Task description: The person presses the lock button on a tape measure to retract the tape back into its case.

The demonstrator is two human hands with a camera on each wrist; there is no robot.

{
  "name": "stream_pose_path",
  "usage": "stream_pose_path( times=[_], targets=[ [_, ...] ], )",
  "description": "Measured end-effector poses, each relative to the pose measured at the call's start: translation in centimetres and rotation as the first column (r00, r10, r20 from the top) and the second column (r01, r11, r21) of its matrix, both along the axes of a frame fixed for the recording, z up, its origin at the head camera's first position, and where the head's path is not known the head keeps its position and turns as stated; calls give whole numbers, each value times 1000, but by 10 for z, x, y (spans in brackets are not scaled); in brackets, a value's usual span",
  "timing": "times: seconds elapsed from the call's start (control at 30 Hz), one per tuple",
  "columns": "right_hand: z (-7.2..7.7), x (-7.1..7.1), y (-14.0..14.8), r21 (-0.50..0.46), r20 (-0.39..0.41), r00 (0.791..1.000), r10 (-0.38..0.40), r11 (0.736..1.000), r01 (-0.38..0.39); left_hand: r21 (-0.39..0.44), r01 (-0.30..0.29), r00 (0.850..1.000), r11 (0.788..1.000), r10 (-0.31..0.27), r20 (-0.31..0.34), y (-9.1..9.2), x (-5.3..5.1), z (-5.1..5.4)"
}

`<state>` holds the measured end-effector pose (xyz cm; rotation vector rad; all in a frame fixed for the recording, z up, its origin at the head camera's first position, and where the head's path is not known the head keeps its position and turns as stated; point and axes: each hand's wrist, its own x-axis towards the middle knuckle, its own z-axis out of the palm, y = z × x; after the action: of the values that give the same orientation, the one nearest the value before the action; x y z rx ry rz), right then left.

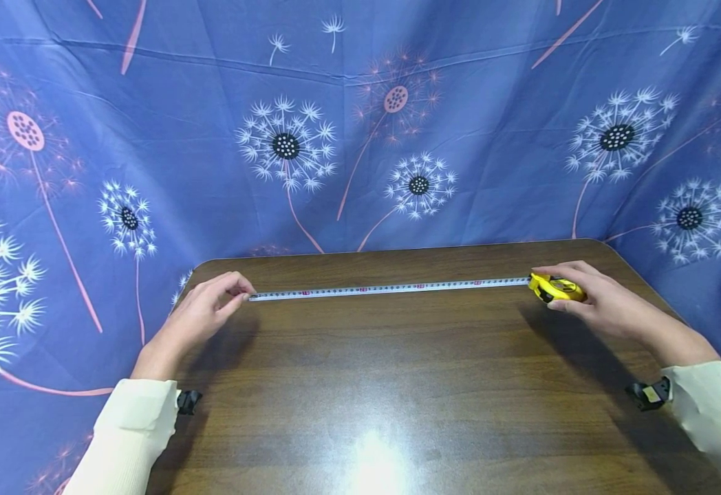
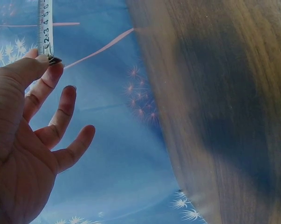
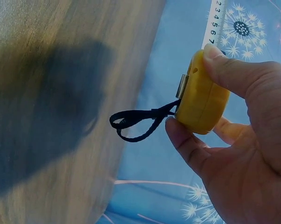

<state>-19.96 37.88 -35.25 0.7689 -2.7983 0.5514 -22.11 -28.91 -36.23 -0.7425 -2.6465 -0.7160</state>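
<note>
Here, from afar, I see pale sleeves (image 1: 126,433) nearest, then, well apart, the left hand (image 1: 202,309) pinching the metal tip (image 2: 55,60) of the white blade (image 1: 391,289) and the right hand (image 1: 611,304) gripping the yellow tape measure (image 3: 205,100). The blade stretches straight between them over the brown wooden surface (image 1: 397,364); beyond hangs blue dandelion-print cloth (image 1: 490,110).

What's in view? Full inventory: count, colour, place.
tape measure case: 1, yellow, in the right hand
tape blade: 1, white with black and red markings, stretched between the hands
strap: 1, black, looped from the case
clip: 1, silvery, on the case
table: 1, brown wood-grain, below the hands
cloth backdrop: blue with white and pink dandelions, around the table; piece count unclear
wrist devices: 2, black, at the cuffs
sleeves: 2, cream, on the forearms
left hand: 1, bare, pinching the blade's end
right hand: 1, bare, gripping the case
</note>
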Motion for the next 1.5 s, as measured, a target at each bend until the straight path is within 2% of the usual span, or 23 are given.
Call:
stream_pose_path(
  times=[0.5, 0.9, 1.5],
  targets=[
    [1, 1, -7, -8, 36, 999, -3, 1000, 4, 9, 15, 1000, 1000, -15, 2, 7, 2, 3],
    [-2, -2, -13, -10, -37, 998, 46, 999, -47, 7, 19, 1000, 1000, -19, -4, 9, 2, 4],
    [-1, -2, -24, -36, -19, 998, 52, 998, -52, 8, 17, 1000, 1000, -17, 16, 12, 4, 3]
  ],
)
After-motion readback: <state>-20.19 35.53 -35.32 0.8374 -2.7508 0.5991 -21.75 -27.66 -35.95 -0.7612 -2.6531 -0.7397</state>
